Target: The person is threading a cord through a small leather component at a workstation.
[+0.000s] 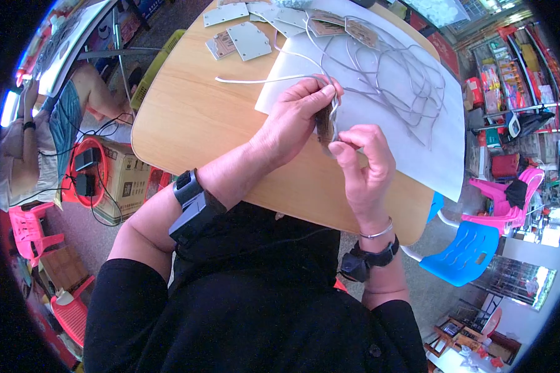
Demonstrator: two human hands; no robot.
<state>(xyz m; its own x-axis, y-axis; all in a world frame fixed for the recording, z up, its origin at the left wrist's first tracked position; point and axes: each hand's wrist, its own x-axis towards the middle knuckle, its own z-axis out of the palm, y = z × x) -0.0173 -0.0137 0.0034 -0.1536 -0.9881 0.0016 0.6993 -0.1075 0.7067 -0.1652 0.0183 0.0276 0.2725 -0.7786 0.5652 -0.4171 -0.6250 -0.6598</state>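
Observation:
My left hand [292, 112] is closed round a thin brown plate [323, 127], held edge-on above the table. Pale grey cord [334, 112] runs along the plate's edge and passes under the left thumb; one loose end sticks out leftward over the table. My right hand [368, 163] has its thumb and forefinger pinched on the cord at the plate's lower end. Long loops of the same cord [379, 74] lie tangled on a white sheet [445, 174]. The plate's far face is hidden by my fingers.
Several flat plates, white-faced or brown, including a white one [249, 41], lie at the table's [186, 105] far side. A blue chair [463, 255] stands at the right, a red bucket [84, 165] and carton [126, 186] at the left. Another person [34, 149] sits far left.

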